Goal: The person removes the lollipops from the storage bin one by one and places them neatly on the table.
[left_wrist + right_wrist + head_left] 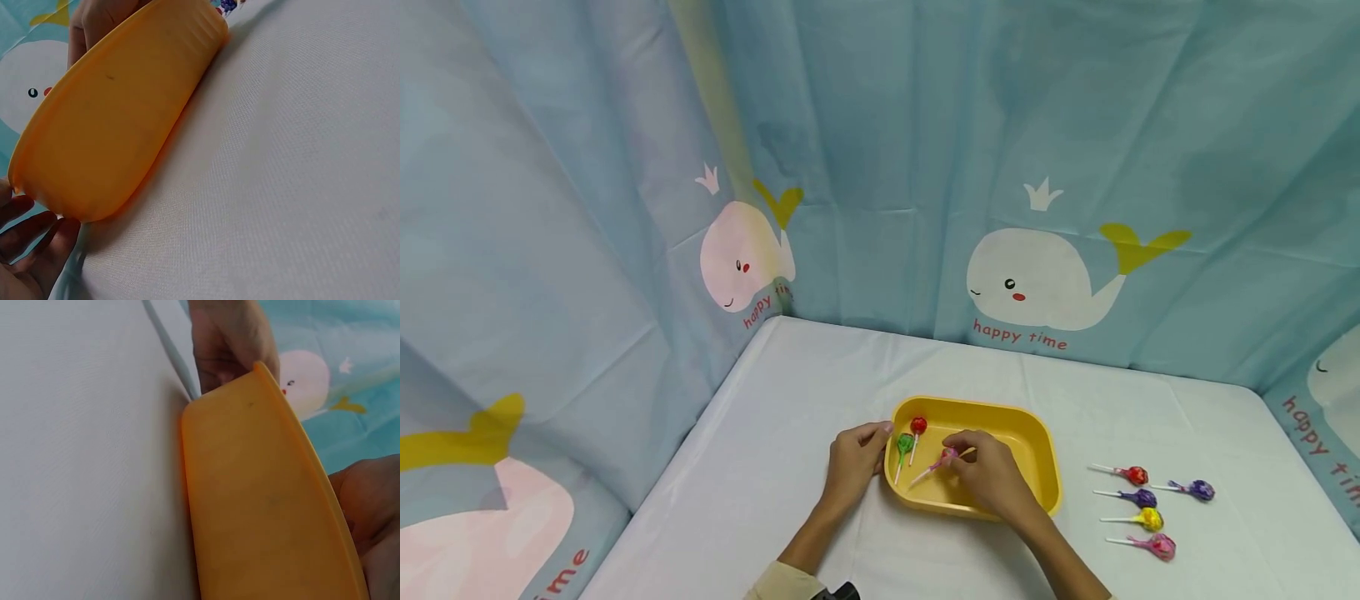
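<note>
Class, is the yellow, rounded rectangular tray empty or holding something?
Holding something: in the head view, a round red lollipop and a round green lollipop are inside the yellow tray.

Held lollipop (936, 465) partly covered, sleeve (784, 582) cropped

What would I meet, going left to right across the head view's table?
Left hand → round green-wrapped lollipop → adjacent red-wrapped lollipop → pinched pink-wrapped lollipop → right hand → round yellow-wrapped lollipop → rightmost purple-wrapped lollipop.
</note>
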`<state>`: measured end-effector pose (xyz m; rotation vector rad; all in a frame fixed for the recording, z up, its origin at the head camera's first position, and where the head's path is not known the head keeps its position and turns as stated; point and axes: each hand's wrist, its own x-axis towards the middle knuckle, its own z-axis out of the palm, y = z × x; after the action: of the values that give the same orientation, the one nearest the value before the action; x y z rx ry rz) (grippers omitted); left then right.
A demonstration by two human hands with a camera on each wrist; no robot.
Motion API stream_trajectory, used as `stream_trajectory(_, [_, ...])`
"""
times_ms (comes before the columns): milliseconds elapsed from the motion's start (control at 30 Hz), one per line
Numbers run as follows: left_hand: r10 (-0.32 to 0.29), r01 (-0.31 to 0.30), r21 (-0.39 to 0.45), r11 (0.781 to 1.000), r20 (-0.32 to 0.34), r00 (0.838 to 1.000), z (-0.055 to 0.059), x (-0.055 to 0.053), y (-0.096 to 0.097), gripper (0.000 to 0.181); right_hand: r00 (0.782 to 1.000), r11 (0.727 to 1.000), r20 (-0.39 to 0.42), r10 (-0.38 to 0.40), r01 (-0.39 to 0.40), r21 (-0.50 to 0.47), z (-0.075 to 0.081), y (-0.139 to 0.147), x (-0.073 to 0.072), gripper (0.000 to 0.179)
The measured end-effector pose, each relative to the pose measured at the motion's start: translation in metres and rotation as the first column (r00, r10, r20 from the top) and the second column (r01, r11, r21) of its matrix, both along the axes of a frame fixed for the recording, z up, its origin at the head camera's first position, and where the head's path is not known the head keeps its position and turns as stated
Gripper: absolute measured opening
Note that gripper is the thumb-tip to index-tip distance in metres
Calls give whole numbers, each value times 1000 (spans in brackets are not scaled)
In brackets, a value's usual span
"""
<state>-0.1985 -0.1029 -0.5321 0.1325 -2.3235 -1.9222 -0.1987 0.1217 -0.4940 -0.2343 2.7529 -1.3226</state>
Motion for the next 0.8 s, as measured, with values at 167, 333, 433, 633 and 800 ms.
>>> stream_trajectory(167, [-2,2,13,1000,0,1000,0,0,0,30,999,996,0,-54,54,-64,0,7,4,19])
stream_trajectory(333, [-6,6,19,1000,-5,1000,1,1,0,30,996,991,-22,-89,86,-106,1,13,8,18])
stream_trajectory(433, [-9,9,19,1000,-5,1000,0,1,0,30,993,986,-37,-110,104,-134,2,16,9,20])
stream_trajectory(633, [-1,1,10,1000,5,1000,-1,0,0,30,988,972,-52,-148,136,-194,3,23,14,27])
stream_trajectory(800, [0,0,5,1000,13,1000,0,-1,0,30,985,961,-51,-165,149,-234,4,28,18,30])
